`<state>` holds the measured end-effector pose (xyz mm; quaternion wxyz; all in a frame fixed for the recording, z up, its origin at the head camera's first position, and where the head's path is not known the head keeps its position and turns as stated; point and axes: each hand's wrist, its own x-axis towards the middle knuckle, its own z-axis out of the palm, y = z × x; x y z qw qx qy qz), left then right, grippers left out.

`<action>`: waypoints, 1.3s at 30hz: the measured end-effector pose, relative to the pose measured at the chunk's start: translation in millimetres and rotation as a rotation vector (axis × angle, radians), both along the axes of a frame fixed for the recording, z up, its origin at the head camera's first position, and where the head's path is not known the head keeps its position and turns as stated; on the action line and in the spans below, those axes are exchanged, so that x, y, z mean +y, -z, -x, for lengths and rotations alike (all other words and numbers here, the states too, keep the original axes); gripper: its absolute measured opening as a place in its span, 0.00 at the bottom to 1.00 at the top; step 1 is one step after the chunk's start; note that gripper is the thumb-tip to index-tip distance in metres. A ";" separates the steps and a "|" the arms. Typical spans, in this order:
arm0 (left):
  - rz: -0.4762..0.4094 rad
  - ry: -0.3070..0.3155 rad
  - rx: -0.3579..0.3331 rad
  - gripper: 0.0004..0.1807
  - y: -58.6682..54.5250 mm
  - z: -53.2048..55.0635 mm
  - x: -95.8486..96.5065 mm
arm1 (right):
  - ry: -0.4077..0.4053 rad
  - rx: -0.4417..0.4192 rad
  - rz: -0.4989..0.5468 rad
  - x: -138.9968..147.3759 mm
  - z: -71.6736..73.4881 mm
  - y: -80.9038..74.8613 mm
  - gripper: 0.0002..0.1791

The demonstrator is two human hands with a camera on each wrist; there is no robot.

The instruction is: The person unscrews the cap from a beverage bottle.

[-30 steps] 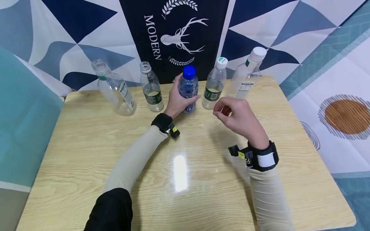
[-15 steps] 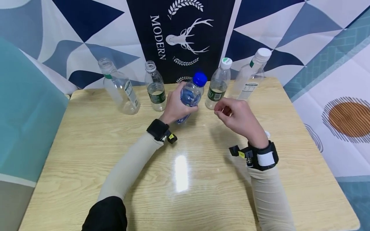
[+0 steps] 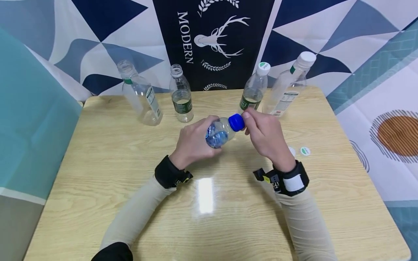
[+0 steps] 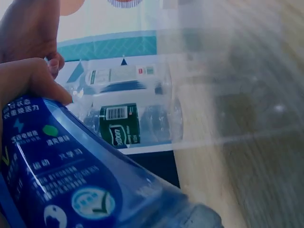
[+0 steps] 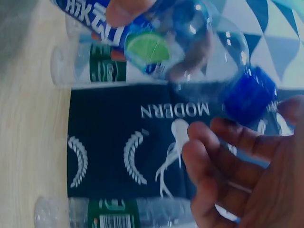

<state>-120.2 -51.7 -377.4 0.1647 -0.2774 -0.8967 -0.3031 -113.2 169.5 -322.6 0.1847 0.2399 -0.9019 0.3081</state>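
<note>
"Blue-and-white patterned cloth fills the back, right?"

"Yes, and in front of it I have the pale wood-grain surface. A black panel showing the word MODERN and a stag's head hangs behind."

"Which bottles are biggest?"

"Two clear ones near the far edge: a large open bottle on the left, its neck bare, and a large capped bottle on the right, topped in white. Between them stand two green-labelled ones, a small open bottle and, further right, a small capped bottle."

"And the one you're handling?"

"That's the blue-labelled bottle. It's between my hands, nearer me than the row, tilted with its top toward my right."

"What are your hands doing?"

"My left hand grips it round the body. My right hand has its fingers bent right at the top; I can't tell whether they're pinching."

"Anything smaller?"

"The blue cap is on that bottle. A loose white-and-green cap lies just beside my right wrist, and a second white cap is partly hidden by it."
</note>
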 end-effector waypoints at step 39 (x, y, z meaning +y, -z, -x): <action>0.131 0.017 0.146 0.41 -6.2 -11.2 -6.3 | 0.286 0.101 -0.061 -25.0 -9.0 11.5 0.32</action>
